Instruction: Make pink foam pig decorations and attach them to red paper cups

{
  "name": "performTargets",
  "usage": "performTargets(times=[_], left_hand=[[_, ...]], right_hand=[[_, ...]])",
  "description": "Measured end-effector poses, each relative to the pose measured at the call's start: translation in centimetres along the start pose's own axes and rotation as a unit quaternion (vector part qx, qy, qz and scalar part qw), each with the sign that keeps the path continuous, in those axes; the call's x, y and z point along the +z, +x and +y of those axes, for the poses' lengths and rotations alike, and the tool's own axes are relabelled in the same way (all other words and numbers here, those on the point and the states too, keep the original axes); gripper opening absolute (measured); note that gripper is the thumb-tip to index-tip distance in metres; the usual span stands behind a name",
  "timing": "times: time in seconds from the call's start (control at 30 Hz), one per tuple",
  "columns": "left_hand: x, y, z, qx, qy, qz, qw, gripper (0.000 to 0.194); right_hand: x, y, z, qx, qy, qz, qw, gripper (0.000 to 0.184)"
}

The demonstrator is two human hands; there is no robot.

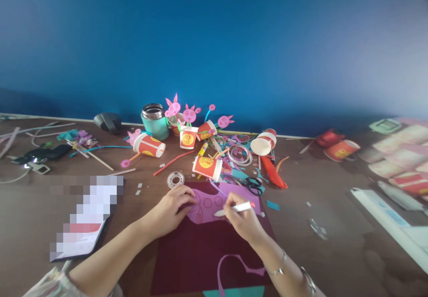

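Observation:
My right hand grips a white marker with a red end, its tip at a sheet of purple paper. Red circles and a pointed leaf-like outline are drawn on that paper. My left hand lies with its fingers on the paper's left end. Beneath it is a dark maroon sheet. A curved purple paper strip lies near my right wrist, above a teal sheet at the bottom edge. Black-handled scissors rest just beyond my right hand.
Red paper cups, some bearing pink paper animal heads, stand or lie at the back. Nearby are a teal flask, a tape roll and paper scraps. A phone lies left; a white power strip lies right.

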State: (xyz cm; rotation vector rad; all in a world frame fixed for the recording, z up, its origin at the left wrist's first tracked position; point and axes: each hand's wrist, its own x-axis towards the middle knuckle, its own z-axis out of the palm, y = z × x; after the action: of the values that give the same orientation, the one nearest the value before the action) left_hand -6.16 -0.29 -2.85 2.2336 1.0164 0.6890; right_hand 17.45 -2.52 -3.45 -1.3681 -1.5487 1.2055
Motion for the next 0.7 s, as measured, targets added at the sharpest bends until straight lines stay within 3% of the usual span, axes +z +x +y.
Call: performTargets(times=[0.33,0.7], left_hand=[[0.17,-0.09,-0.14,0.007,0.007,0.006,1.000,0.019],[0.10,-0.11,-0.07,0.002,0.006,0.004,1.000,0.018]], right_hand=[[0.09,0.35,-0.12,-0.015,-0.023,0.043,0.999,0.022],[0.03,0.23,-0.61,-0.029,-0.042,0.050,0.997,0.021]])
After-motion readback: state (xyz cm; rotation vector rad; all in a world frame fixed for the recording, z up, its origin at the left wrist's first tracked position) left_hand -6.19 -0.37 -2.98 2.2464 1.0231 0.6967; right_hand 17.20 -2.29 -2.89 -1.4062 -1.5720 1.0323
